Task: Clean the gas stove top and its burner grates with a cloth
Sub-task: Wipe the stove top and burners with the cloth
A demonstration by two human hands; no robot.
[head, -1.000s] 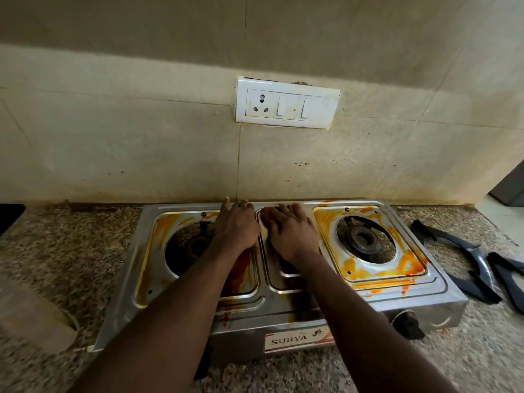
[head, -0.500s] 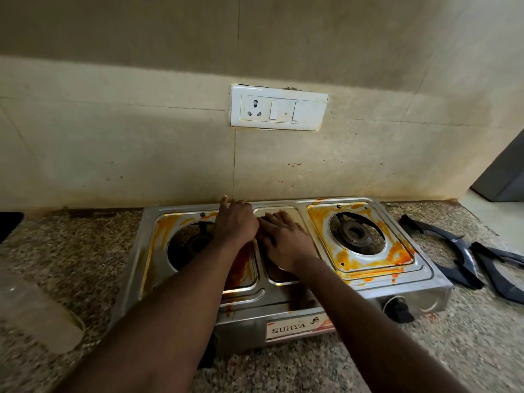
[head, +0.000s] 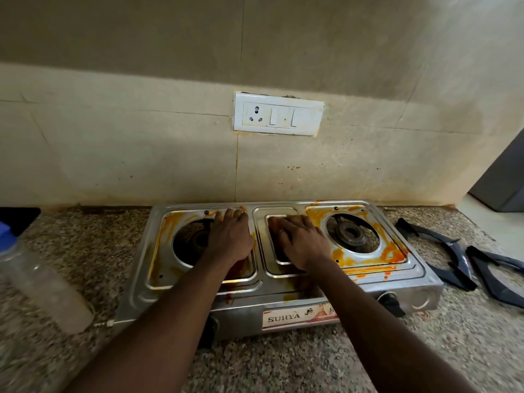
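Left hand (head: 231,241) and right hand (head: 302,241) press flat, fingers straight, on the stained stove (head: 141,279); grates (head: 436,236) lie beside it.

1. Wall (head: 141,154): beige tiles, thin grout lines, upper band darker. Stained, w/ small red specks (head: 293,167) R of centre.
2. Switch plate (head: 278,114): white, wall-mtd, centre. One 3-pin socket at L, two rocker switches to R. Edges yellowed.
3. Countertop (head: 85,245): speckled granite, brown/grey, runs along wall base.
4. Bottle (head: 42,279): clear plastic, on counter far L, blurred. Blue cap (head: 5,231) at frame edge. Upright or lying: n/k.
5. Dark obj (head: 19,219): black, back of counter, far L. Cut off, type n/k.
6. Grey panel (head: 502,180): far R, beyond counter end, partly out of frame.
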